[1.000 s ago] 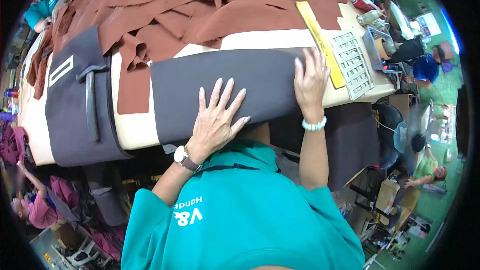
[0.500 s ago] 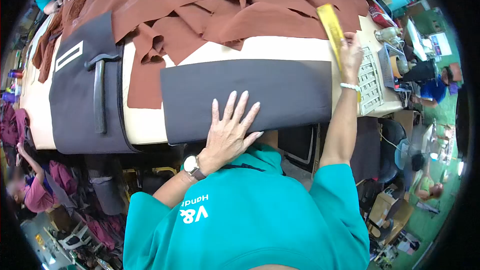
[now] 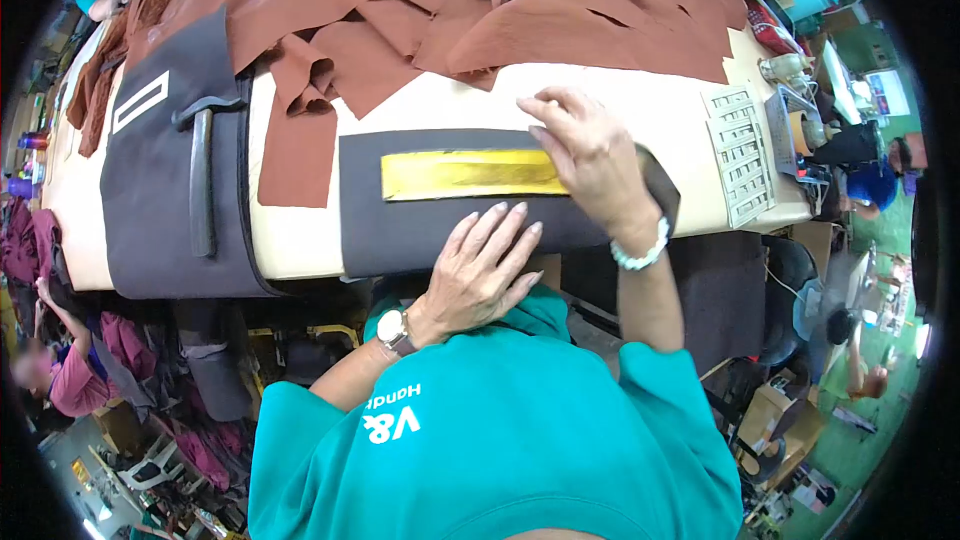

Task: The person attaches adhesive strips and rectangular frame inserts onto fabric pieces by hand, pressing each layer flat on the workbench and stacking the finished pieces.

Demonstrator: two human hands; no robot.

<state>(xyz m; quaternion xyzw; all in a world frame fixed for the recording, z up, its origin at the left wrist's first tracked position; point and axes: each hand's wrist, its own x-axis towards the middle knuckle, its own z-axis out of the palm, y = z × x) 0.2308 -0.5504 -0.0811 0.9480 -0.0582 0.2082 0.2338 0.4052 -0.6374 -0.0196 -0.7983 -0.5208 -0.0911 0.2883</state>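
Note:
A dark grey fabric panel [image 3: 370,235] lies along the table's near edge, its right end [image 3: 660,185] curled up beside my right wrist. On top of it rests a flat yellow strip [image 3: 470,174], like a ruler or template, lengthwise. My left hand [image 3: 478,265] lies flat on the panel's near edge, fingers spread, just below the strip. Over the strip's right end is my right hand [image 3: 590,155], its thumb and forefinger apart and the other fingers loosely bent. That hand hides the strip's right end; nothing shows between its fingers.
Brown leather-like sheets [image 3: 600,35] cover the far side. To the left, a hammer [image 3: 202,180] lies on another dark panel [image 3: 140,210] beside a white rectangular frame [image 3: 142,102]. A slotted card template [image 3: 740,155] and a grey basket [image 3: 785,135] are at right. Other people are around.
The yellow strip has gone from upright in my right hand at the panel's right end to lying across the panel. My right hand has moved left and let go of it.

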